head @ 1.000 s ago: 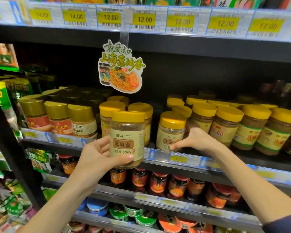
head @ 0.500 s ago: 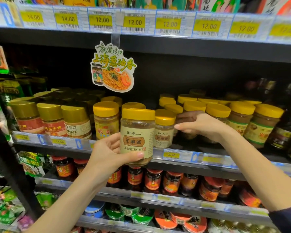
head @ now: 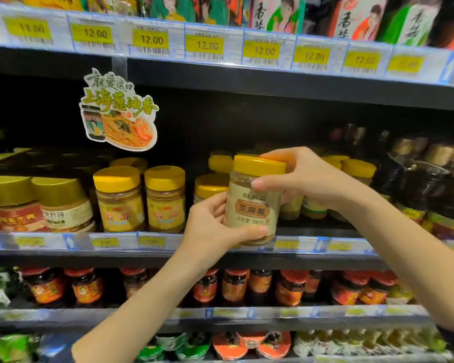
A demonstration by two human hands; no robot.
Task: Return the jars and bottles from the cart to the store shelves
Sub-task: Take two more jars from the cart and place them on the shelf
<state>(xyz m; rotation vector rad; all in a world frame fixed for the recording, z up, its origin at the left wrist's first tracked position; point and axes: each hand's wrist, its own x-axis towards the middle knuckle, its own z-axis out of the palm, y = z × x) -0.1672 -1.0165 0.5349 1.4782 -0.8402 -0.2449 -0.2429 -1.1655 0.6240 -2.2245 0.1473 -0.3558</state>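
A sesame-paste jar (head: 252, 208) with a yellow lid and beige label is held upright in front of the middle shelf (head: 168, 242). My left hand (head: 210, 226) grips its lower body from the left. My right hand (head: 307, 179) wraps its lid and shoulder from the right. Behind it, a row of similar yellow-lidded jars (head: 139, 197) stands on that shelf, partly hidden by my hands. No cart is in view.
A noodle promo sign (head: 118, 113) hangs from the upper shelf edge (head: 207, 45) with yellow price tags. Gold-lidded jars (head: 60, 203) stand at left, dark bottles (head: 417, 184) at right. Red-lidded chili jars (head: 233, 284) fill the shelf below.
The jar moved right and up along the shelf front. My right hand left the shelved jars and took hold of the jar's lid, joining my left hand.
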